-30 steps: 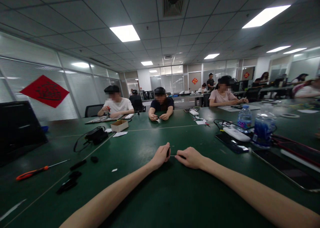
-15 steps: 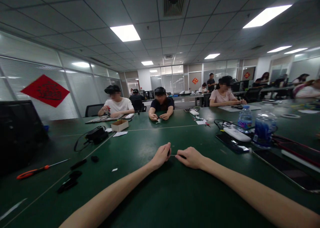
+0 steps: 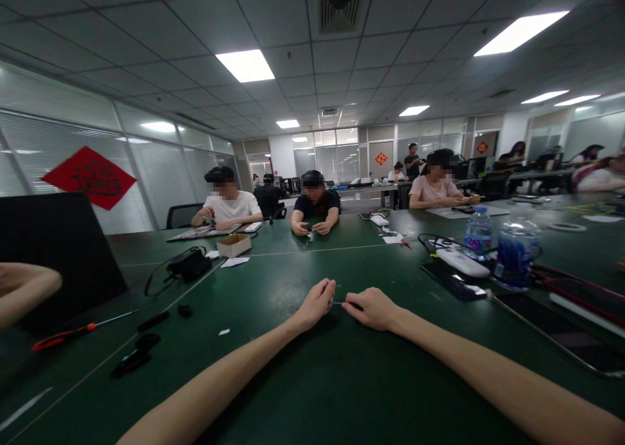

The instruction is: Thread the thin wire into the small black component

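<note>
My left hand (image 3: pixel 318 303) and my right hand (image 3: pixel 372 307) are both closed over the green table (image 3: pixel 312 380), a small gap apart. A thin pale wire-like piece (image 3: pixel 338 303) spans this gap, and its ends run into the fingers of both hands. It is too small to tell what kind of thing it is. The fingers hide anything else they may hold. On the tabletop left of my left forearm lies a small white scrap (image 3: pixel 223 331).
At left are an orange-handled screwdriver (image 3: pixel 73 335), black pieces (image 3: pixel 137 355), a black screen (image 3: pixel 63 256) and another person's arm (image 3: pixel 24 292). A cardboard box (image 3: pixel 234 245) stands farther back. Phones (image 3: pixel 556 331) and water bottles (image 3: pixel 516 256) are at right. Several people sit across.
Another person's arm has come into view at the left edge. The black screen there has shifted to the right. My hands have barely moved.
</note>
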`<state>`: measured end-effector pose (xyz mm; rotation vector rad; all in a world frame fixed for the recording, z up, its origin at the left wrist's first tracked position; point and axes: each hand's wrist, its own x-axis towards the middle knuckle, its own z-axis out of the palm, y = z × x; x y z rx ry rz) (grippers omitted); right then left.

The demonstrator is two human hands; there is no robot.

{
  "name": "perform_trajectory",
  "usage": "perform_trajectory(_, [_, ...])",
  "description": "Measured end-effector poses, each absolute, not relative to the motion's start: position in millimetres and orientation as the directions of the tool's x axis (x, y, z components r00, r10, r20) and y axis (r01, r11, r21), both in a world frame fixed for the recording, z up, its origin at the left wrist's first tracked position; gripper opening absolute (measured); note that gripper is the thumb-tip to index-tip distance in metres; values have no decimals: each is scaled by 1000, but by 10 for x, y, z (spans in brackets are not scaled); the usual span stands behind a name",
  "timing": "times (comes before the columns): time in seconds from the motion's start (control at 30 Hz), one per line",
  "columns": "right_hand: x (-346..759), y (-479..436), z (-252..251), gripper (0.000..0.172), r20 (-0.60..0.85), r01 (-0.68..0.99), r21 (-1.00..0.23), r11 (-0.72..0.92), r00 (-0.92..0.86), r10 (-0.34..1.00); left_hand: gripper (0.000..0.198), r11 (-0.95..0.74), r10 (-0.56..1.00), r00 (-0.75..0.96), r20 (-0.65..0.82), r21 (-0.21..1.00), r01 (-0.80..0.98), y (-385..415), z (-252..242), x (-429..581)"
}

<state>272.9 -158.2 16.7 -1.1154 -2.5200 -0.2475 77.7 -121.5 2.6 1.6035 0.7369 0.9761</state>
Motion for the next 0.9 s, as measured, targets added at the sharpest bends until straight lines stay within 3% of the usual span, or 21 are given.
perform_trajectory(0.53, [2738, -1558, 127, 37, 399, 755, 48, 654, -615, 680, 37, -250, 844, 487, 224, 968, -12, -1189, 16, 772])
perform_trajectory(0.9, [2728, -1581, 141, 39, 397, 778, 9, 629, -580, 711, 42, -196, 858, 481, 179, 980, -14, -1210, 51, 768])
